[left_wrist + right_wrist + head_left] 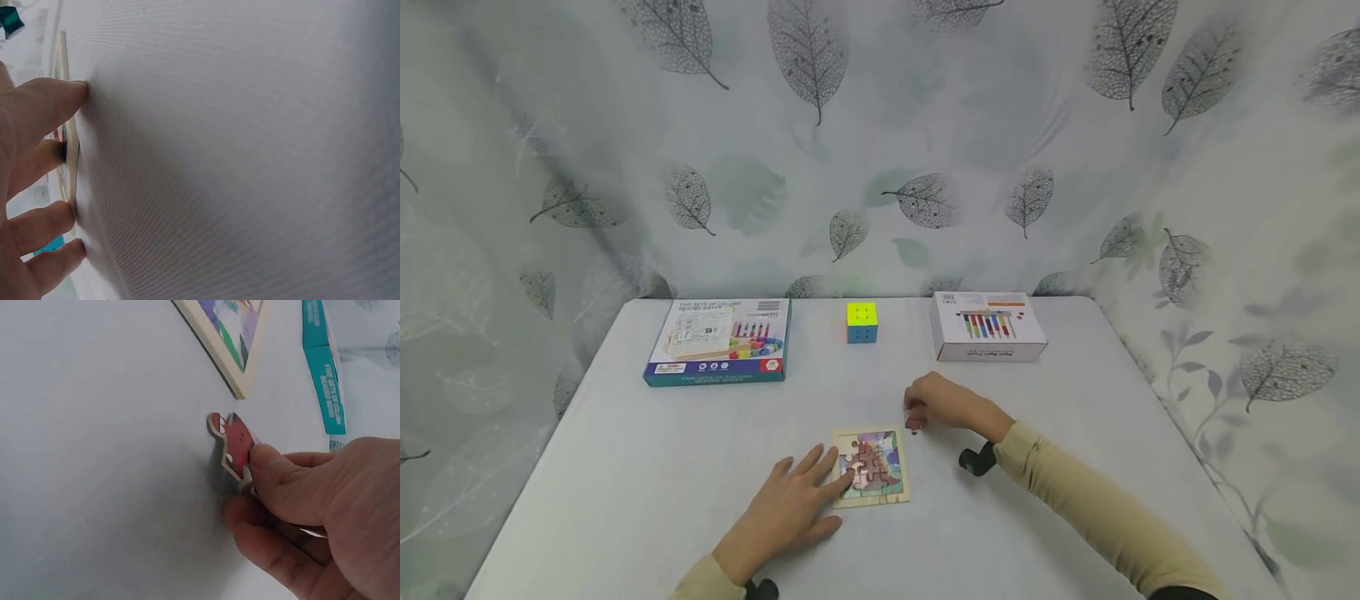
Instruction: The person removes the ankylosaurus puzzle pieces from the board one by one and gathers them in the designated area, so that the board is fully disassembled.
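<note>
A small jigsaw puzzle in a pale wooden frame (872, 502) lies on the white table, with a brown figure among its pieces. My left hand (792, 506) rests with fingers spread at the puzzle's left side, one finger reaching over the pieces; in the left wrist view the thumb (53, 103) touches the tabletop. To the right of the puzzle, my right hand (946, 402) pinches a red jigsaw piece (236, 445) between thumb and finger. The piece is tilted just above the table, partly covered by the fingertips.
At the back left lies a flat bead-set box (715, 377). A puzzle cube (862, 323) with a yellow top stands at the back middle. A white box (989, 327) with colored pens printed on it sits at the back right. Leaf-patterned curtain (880, 150) hangs behind.
</note>
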Tool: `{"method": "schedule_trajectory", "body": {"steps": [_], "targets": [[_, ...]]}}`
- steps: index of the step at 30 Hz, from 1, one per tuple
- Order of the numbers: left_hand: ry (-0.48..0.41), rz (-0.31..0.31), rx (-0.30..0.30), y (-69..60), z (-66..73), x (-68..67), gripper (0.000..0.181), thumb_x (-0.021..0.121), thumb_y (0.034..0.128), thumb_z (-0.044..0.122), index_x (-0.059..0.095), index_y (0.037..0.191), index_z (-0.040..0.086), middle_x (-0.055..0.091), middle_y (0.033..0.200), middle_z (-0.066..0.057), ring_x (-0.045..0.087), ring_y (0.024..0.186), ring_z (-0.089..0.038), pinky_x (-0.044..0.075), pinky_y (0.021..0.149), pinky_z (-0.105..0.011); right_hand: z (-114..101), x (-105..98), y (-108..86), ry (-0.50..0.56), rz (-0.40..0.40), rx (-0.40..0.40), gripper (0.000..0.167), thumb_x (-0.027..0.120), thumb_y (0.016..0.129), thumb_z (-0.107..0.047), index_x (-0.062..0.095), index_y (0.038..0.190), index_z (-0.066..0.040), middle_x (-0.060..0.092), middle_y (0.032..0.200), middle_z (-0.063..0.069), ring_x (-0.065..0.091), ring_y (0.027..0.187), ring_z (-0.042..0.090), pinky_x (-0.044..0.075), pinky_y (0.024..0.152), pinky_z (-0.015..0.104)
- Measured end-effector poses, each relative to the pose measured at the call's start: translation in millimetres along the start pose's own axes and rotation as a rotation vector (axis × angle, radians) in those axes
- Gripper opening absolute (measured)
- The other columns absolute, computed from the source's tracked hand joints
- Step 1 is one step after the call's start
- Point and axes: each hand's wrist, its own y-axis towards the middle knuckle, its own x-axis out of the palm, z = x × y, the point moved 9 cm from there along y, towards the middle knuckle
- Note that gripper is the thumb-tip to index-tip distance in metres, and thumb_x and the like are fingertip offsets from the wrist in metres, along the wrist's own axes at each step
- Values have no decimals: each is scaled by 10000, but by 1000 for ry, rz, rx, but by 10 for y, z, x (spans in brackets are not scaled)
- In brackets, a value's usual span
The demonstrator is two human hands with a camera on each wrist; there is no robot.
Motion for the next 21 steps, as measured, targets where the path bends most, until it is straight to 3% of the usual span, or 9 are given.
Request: {"method": "schedule_trajectory", "body": {"steps": [6,10,16,21], "targets": [[-6,-19,-10,-9,9,3,592,679,891,514,567,1432,301,475,1569,-88,435,1456,-359,426,1080,-644,-54,-13,-39,-128,73,2,126,709,924,-134,736,1045,-114,640,943,14,514,799,89,503,718,189],[-2,-22,-8,-12,2,15,594,678,891,520,567,1433,304,477,1567,-88,437,1455,-357,427,1077,-644,-277,-42,-69,-151,94,-95,184,709,920,-108,722,1103,-96,658,995,43,542,817,96,541,761,203],[13,-14,2,3,-3,8,591,670,896,520,563,1435,304,479,1566,-88,441,1454,-354,431,1073,-641,-687,45,-22,-196,-21,-201,272,705,930,-137,701,1202,-132,676,1043,25,576,881,103,564,859,231],[30,-5,10,-7,-3,10,585,673,891,526,575,1424,304,494,1553,-87,451,1445,-353,444,1060,-637,-909,246,69,-307,-104,-298,344,745,902,-191,688,1240,-225,630,1091,-4,542,869,62,528,820,151]]}}
